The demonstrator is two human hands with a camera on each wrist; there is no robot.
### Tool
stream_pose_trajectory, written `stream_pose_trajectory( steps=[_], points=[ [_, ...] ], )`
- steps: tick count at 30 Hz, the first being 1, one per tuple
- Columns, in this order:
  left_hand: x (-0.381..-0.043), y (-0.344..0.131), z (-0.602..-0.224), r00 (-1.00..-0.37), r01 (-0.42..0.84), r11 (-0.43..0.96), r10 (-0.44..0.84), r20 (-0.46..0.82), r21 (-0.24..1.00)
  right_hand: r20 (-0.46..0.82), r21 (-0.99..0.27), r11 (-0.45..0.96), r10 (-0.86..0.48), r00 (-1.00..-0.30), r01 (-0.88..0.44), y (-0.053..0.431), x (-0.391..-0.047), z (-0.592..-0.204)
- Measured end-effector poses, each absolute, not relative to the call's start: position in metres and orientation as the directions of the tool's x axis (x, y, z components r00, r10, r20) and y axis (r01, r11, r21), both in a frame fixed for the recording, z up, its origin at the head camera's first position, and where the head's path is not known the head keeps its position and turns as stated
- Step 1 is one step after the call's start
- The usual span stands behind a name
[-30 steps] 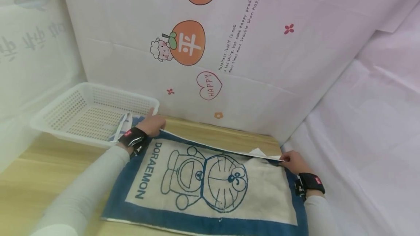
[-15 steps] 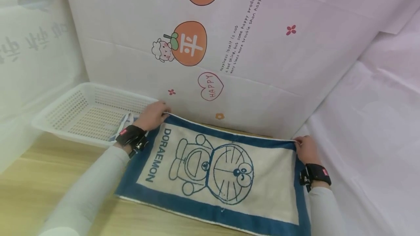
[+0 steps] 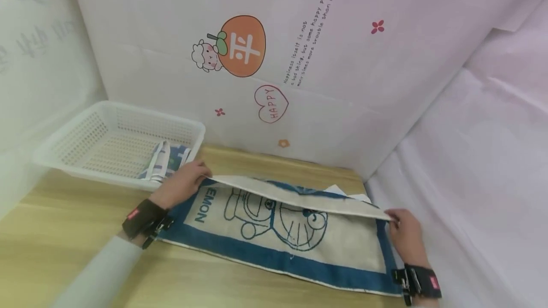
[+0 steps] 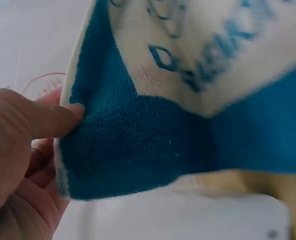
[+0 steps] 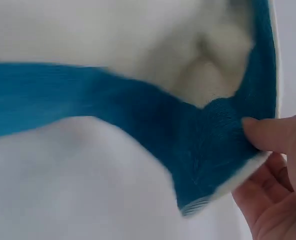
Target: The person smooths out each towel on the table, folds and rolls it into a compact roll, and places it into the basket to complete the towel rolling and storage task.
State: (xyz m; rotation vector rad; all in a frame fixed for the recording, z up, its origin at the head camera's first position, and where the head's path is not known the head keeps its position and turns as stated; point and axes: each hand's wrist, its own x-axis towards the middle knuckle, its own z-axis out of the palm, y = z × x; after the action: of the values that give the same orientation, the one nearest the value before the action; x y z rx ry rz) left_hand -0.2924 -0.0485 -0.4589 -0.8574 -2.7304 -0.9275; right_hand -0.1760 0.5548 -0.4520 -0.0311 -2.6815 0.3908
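On the counter (image 3: 171,284) you've got the near part of your towel (image 3: 282,236) spread out, far edge lifted. Looks light, soft and floppy, so I'd expect it to sag mid-span unless you keep it taut; doesn't seem fragile or slippery. Your left hand (image 3: 184,182) and right hand (image 3: 406,236) each pinch a far corner, which is where I'd grab too. Head view barely shows the grips, but the wrist cams show each thumb (image 4: 60,117) on the blue border, plus a corner tip (image 5: 193,205) poking past your right one.
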Motion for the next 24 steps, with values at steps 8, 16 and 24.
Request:
stream_pose_trajectory(
  steps=[8,16,24],
  points=[
    [-0.276,-0.071,-0.467,-0.777,0.625,0.609,0.419,0.471,0.488,0.392,-0.311,0.946,0.22,-0.894,0.096,0.543,-0.128,-0.444],
    [-0.233,-0.082,-0.491,-0.814,0.576,0.648,0.509,0.279,0.498,0.091,-0.315,0.934,0.208,-0.974,0.17,0.535,-0.103,-0.468],
    [-0.218,-0.086,-0.504,-0.787,0.615,0.599,0.429,0.443,0.512,0.052,-0.3,0.929,0.242,-0.969,0.216,0.533,-0.087,-0.456]
  ],
)
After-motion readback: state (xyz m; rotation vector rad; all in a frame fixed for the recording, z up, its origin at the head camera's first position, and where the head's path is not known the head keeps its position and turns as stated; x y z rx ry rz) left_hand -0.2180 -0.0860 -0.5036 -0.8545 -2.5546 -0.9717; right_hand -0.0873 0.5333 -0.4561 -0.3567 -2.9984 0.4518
